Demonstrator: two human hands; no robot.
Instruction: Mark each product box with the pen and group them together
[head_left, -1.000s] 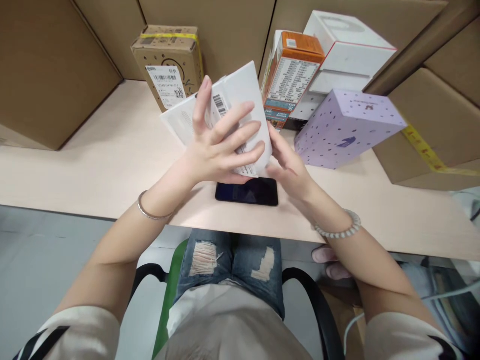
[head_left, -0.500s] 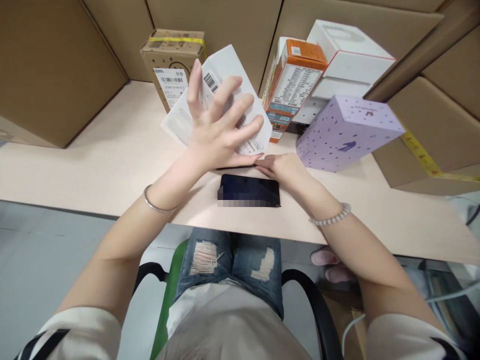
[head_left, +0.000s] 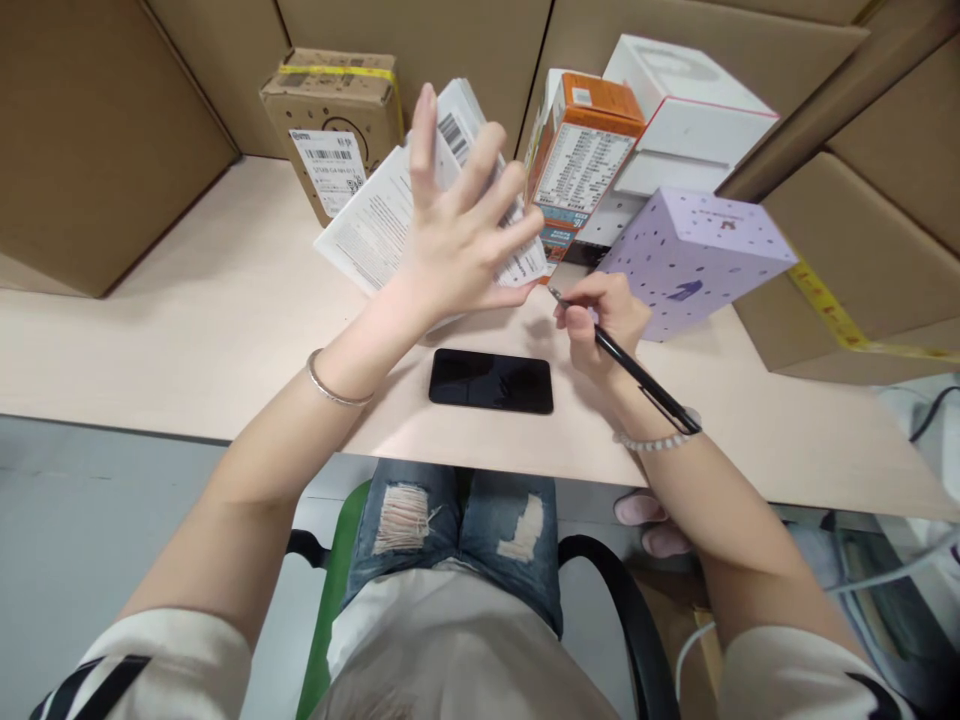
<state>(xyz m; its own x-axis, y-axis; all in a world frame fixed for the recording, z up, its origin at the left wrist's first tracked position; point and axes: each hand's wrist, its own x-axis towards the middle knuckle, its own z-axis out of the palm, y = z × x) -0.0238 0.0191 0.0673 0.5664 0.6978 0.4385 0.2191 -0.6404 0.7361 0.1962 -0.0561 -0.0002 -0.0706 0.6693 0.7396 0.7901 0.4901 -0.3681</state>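
My left hand [head_left: 469,235] lies with fingers spread against a white box [head_left: 367,225] with printed text and a barcode, which stands tilted behind it. In my right hand [head_left: 611,320] is a black pen [head_left: 637,375], its tip up and to the left, close to my left thumb. The fingers of my right hand are closed round the pen. A black phone [head_left: 491,381] lies flat on the table in front of both hands.
A brown carton with yellow tape [head_left: 337,130] stands at the back left. An orange box [head_left: 585,150], a white box [head_left: 694,115] and a purple box [head_left: 697,255] stand to the right. Large cardboard boxes [head_left: 847,260] border the table [head_left: 187,330].
The pen, which lay low by my left thumb, is now raised in my right hand. My left hand has shifted slightly right with the white box, showing more of its printed side.
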